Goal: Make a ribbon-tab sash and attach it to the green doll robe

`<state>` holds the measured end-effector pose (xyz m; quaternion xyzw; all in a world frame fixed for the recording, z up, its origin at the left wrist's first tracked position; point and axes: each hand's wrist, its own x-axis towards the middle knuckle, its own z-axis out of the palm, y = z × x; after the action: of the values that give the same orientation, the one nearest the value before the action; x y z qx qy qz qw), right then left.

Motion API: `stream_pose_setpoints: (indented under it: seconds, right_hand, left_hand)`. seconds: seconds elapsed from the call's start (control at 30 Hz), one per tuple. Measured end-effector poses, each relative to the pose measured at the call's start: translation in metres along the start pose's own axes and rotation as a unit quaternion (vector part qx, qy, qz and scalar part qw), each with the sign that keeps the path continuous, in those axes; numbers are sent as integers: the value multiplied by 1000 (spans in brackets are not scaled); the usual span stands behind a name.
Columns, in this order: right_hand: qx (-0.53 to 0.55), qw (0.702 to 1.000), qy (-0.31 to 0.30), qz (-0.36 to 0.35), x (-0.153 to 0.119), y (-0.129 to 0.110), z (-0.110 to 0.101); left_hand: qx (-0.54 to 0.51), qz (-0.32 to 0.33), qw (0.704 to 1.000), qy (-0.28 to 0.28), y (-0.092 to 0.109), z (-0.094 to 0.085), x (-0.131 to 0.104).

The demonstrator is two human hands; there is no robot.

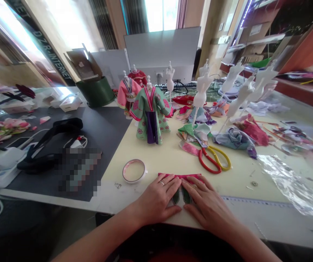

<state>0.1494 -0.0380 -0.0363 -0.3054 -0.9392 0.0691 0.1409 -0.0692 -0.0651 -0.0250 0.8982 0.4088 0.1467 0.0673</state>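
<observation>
A small piece of doll clothing with a pink band point(180, 175) along its far edge lies on the table before me. Dark green parts point(186, 197) with light-edged borders show between my hands; the rest is covered. My left hand point(158, 198), wearing a ring, presses flat on its left side with fingers stretched out. Flat on the right side rests my right hand point(205, 200), its fingertips close to the left ones. Just beyond the left hand is a roll of tape point(134, 171). Scissors point(215, 159) with red and yellow handles lie beyond the right hand.
Doll forms dressed in a green robe point(152, 112) and a pink robe point(128, 92) stand ahead, near several bare white forms point(202, 89). Fabric scraps point(235, 140) lie right. A ruler point(257, 202) and clear plastic wrap point(287, 183) are nearer; a black headset point(47, 145) sits left.
</observation>
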Motion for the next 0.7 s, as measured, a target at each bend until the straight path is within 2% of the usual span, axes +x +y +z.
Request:
stream_pose_setpoints:
  seconds: [0.23, 0.37, 0.5, 0.7]
  right_hand:
    - [-65, 996, 62, -23, -2, 4, 7]
    - [-80, 994, 74, -31, 0, 3, 5]
    - [-79, 993, 83, -37, 3, 0, 2]
    - [-36, 993, 115, -15, 2, 7, -5]
  left_hand:
    - [-33, -25, 998, -42, 3, -2, -7]
    - [-51, -34, 997, -39, 3, -4, -8]
    - [-70, -64, 996, 0, 3, -8, -9]
    - [-86, -115, 984, 105, -4, -28, -16]
